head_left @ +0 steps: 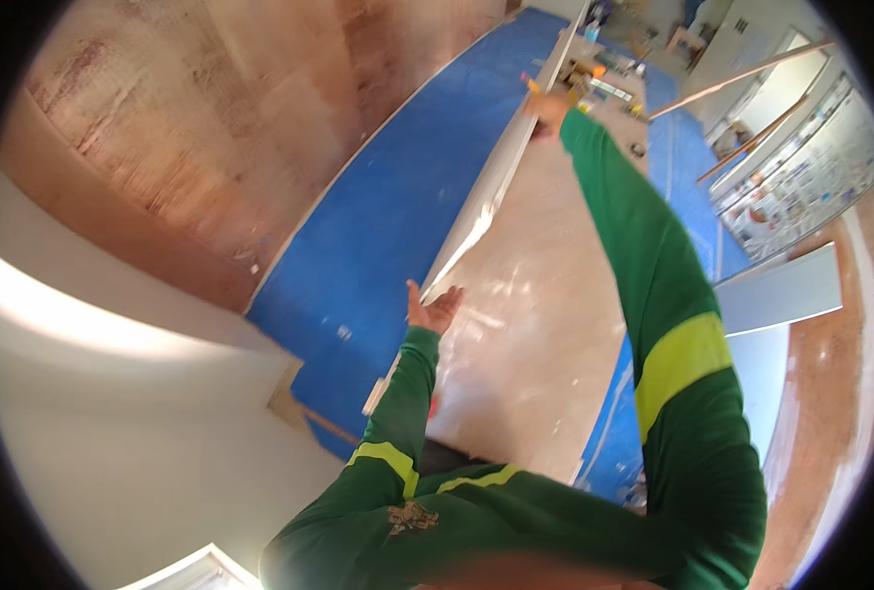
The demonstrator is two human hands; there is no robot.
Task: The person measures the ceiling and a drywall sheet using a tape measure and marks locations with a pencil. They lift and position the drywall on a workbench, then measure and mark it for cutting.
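Observation:
A long, narrow white trim board (491, 192) slants from the near middle to the far end of the work surface. Its near end lies at the palm of my left hand (435, 310), which is turned up with thumb and fingers spread. Farther along, my right hand (549, 110) is closed at the board's edge with the arm stretched out. A thin yellow and pink stick, perhaps a pencil (531, 85), pokes out by the right fingers; its hold is partly hidden. Beneath the board is a large pale brown panel (545, 295).
Blue sheeting (358, 236) covers the floor on both sides of the panel. Tools and small items (594, 84) lie at the panel's far end. A brown patchy wall (210, 118) stands left. Wooden strips (742, 79) and a white panel (781, 290) are at the right.

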